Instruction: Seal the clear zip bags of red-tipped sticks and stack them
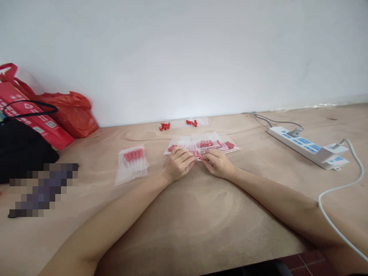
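My left hand [178,164] and my right hand [217,163] meet at the near edge of a clear plastic bag [188,145], their fingers pinched on its red-lined edge. Red-topped pieces show inside this bag. Right behind and beside it lie more clear bags [211,138] with red pieces in them, partly overlapping. To the left of my left hand, another clear bag [132,163] lies flat, holding several red-handled pieces with thin pale shafts.
Loose red pieces [165,126] and a bag with red pieces on it [204,121] lie near the wall. A power strip [304,143] with cables is at right. Red bags [71,111], a black item [23,149] and a blurred-out object [44,189] are at left.
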The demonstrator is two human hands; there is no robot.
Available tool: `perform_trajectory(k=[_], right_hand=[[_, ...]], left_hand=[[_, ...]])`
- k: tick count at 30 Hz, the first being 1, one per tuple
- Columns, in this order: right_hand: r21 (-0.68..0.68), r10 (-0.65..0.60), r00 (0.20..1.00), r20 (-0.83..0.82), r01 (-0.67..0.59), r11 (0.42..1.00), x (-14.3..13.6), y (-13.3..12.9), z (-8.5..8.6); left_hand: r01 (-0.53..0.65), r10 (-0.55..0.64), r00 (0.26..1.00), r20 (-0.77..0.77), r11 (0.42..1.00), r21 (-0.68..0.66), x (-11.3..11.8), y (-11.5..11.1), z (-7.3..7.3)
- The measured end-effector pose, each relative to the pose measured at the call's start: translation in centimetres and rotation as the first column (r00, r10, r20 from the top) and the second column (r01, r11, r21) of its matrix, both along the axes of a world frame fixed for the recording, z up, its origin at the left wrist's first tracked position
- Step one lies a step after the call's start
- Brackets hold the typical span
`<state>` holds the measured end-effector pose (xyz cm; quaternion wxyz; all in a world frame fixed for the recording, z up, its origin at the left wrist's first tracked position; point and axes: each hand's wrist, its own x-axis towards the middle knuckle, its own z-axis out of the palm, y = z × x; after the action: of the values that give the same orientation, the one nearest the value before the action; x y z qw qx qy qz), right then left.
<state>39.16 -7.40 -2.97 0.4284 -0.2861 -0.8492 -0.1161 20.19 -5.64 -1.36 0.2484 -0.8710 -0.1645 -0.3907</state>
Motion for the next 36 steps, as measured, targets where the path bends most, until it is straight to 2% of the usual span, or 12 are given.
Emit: perform_trajectory(k=[6, 9, 12, 17, 24, 33, 36], right_hand=[[0.112, -0.003, 0.999, 0.038, -0.001, 0.994, -0.11, 0.04, 0.00], [0.139, -0.043, 0.999, 0.017, 0.040, 0.989, -0.04, 0.16, -0.01], [0.133, -0.073, 0.997, -0.013, 0.074, 0.988, 0.12, 0.26, 0.01], [0.123, -0.056, 0.998, -0.003, 0.056, 0.991, 0.26, 0.32, 0.18], [0.186, -0.069, 0.998, 0.013, 0.065, 0.980, 0.05, 0.39, 0.16], [0.112, -0.092, 0.996, -0.009, 0.093, 0.989, 0.10, 0.41, 0.08], [0.140, -0.083, 0.996, -0.012, 0.084, 0.987, 0.05, 0.42, 0.09]], left_hand=[[0.011, -0.011, 1.000, 0.006, 1.000, 0.005, -0.12, 0.00, 0.16], [0.012, -0.013, 1.000, 0.021, 1.000, 0.016, -0.53, 0.13, 0.32], [0.010, -0.010, 1.000, 0.015, 1.000, 0.021, -0.85, 0.24, 0.41], [0.027, -0.027, 0.999, 0.026, 1.000, -0.014, -0.80, 0.35, 0.24], [0.029, -0.027, 0.999, 0.047, 0.999, -0.029, -0.69, 0.42, 0.09], [0.033, -0.026, 0.994, 0.107, 0.997, -0.064, -0.81, 0.44, 0.10], [0.024, -0.016, 0.995, 0.101, 0.996, -0.082, -0.78, 0.38, 0.13]])
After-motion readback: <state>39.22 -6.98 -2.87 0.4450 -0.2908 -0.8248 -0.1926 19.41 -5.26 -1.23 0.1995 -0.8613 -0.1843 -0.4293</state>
